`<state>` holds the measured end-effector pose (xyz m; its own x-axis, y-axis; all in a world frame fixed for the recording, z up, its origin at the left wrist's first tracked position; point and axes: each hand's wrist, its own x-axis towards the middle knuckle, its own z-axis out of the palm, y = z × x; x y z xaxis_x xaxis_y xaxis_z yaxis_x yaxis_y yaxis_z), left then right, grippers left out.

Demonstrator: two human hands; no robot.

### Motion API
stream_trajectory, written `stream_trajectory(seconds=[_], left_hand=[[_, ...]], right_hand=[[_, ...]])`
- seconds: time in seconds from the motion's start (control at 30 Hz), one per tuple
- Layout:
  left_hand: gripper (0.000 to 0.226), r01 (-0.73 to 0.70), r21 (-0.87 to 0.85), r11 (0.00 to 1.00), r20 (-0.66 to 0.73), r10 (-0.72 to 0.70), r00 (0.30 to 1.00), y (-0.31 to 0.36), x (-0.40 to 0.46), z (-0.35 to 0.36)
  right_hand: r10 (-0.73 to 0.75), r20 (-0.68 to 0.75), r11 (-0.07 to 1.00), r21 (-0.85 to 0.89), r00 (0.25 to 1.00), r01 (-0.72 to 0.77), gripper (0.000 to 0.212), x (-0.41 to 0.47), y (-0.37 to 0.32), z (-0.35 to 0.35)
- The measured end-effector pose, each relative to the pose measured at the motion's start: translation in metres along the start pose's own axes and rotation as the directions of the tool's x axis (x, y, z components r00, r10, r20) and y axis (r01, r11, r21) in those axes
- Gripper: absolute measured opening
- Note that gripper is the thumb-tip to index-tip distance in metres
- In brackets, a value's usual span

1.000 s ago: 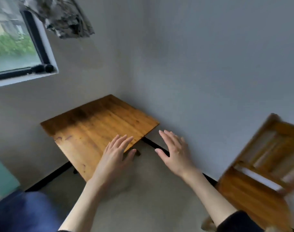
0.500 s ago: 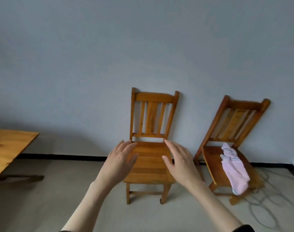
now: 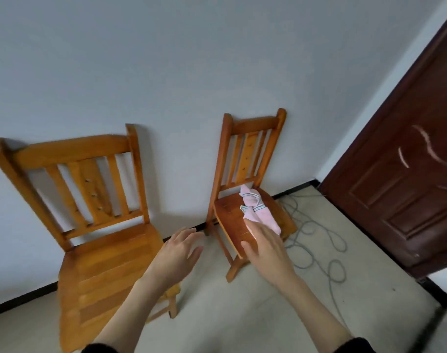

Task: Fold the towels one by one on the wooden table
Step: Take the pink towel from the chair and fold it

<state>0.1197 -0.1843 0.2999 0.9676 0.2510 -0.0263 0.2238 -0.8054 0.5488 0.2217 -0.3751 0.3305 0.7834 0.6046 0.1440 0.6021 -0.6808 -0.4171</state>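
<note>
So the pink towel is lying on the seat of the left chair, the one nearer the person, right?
Not quite. In the head view the pink towel lies on the seat of the right chair, the one nearer the door; the left chair has none on it.

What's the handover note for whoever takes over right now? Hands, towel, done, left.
Left hand: open, in the air between the two chairs, holding nothing.
Right hand: open, reaching toward the pink towel, fingertips near its front end; contact cannot be told.
Towel: crumpled on the seat of the right chair. Left chair seat bare.
Wooden table: not in view.
Done: nothing folded that shows here.
Left: pick up the towel, carry it to the table, fold it.
</note>
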Motion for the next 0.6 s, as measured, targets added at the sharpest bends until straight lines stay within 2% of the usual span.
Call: stream_trajectory(seconds=[0.1,0.2,0.3,0.43,0.6], left_hand=[[0.039,-0.067,0.007,0.998,0.076,0.066,0.995,0.013,0.061,0.017],[0.040,-0.129,0.007,0.992,0.173,0.126,0.977,0.027,0.112,0.041],[0.041,-0.134,-0.001,0.991,0.241,0.130,0.962,0.041,0.160,0.071],[0.041,-0.101,-0.018,0.995,0.308,0.101,0.946,0.053,0.218,0.118],[0.040,0.061,0.023,0.998,0.365,-0.065,0.929,0.066,0.282,0.193]], right_hand=[[0.114,-0.030,0.993,0.025,0.993,-0.113,0.048,0.024,0.044,-0.003],[0.228,0.013,0.974,0.013,0.974,-0.228,0.048,0.036,0.090,0.000],[0.316,0.033,0.949,0.003,0.948,-0.316,0.048,0.056,0.141,0.001],[0.323,0.077,0.945,0.021,0.943,-0.326,0.046,0.098,0.206,0.004],[0.245,0.201,0.963,0.062,0.948,-0.262,0.043,0.158,0.296,0.021]])
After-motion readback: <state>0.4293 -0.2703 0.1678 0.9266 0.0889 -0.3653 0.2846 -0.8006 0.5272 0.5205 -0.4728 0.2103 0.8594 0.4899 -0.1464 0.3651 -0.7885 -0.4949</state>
